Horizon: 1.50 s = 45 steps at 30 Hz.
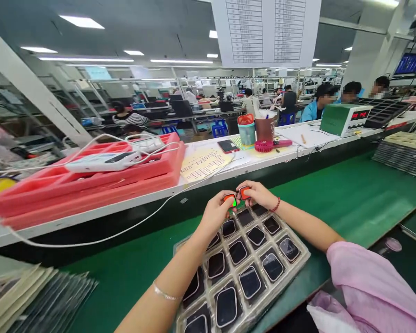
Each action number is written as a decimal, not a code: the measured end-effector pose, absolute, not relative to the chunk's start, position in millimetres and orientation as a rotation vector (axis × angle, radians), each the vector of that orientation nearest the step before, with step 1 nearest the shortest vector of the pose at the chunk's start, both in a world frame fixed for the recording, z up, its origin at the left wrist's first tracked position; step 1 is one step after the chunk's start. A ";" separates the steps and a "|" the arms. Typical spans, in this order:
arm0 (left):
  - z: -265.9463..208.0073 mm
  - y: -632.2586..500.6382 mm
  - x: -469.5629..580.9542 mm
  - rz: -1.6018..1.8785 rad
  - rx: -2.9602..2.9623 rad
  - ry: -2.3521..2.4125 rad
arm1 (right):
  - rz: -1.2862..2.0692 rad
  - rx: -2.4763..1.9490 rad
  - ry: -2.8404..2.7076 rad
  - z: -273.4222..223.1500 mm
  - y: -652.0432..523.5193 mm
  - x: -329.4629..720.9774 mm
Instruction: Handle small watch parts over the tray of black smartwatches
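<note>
My left hand (pixel 217 210) is closed on a small square smartwatch (pixel 229 200) whose lit screen shows orange and green. Close beside it, my right hand (pixel 258 194) grips another smartwatch (pixel 244 192) with an orange-red screen, the thumb over its face. Both watches are held above the far end of a clear plastic tray (pixel 241 263). Dark-screened watches such as this one (pixel 226 306) sit in most of the tray's compartments. Two far compartments, near my hands, hold no visible silver-framed watch. My left forearm covers part of the tray's left side.
The tray rests on a green work surface (pixel 319 199). Red foam trays (pixel 152 182) with white cabled devices stand on the shelf ahead. Also there are a cup with scissors (pixel 247 133), a brown cup (pixel 265 128) and a green power supply (pixel 345 119). Stacked trays (pixel 404 155) lie right.
</note>
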<state>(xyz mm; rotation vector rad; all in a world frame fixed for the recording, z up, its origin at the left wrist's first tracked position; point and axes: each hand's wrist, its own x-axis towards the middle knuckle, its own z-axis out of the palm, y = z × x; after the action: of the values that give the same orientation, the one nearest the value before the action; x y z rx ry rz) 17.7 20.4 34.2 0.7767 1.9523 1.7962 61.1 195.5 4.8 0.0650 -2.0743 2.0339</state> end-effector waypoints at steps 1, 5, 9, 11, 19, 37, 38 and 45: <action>32.0 19.1 17.4 1.809 0.760 1.936 | 2.028 0.069 -2.081 4.4 194.1 61.9; 27.7 13.7 19.3 1.854 0.755 1.897 | 2.014 0.118 -2.100 1.0 190.8 68.6; 27.2 14.3 15.5 1.852 0.803 1.835 | 2.008 0.193 -2.123 -1.8 195.1 68.4; 25.3 14.7 12.4 1.840 0.820 1.834 | 2.002 0.222 -2.138 -2.9 196.7 67.7; 14.5 13.9 2.8 1.821 0.862 1.830 | 1.969 0.261 -2.149 -7.0 197.6 67.9; 15.4 15.9 9.6 1.771 0.899 1.962 | 1.926 0.227 -2.183 -3.0 199.3 72.0; 15.9 15.6 9.6 1.770 0.888 1.944 | 1.939 0.220 -2.172 -3.0 199.6 71.9; 21.6 14.7 9.0 1.816 0.740 1.860 | 2.159 0.153 -2.031 -5.5 202.4 67.6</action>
<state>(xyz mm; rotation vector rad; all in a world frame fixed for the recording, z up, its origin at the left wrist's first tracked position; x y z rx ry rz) 9.0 14.7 21.6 0.7403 1.8599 1.8165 67.6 202.4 -5.5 0.1529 -2.0309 2.1594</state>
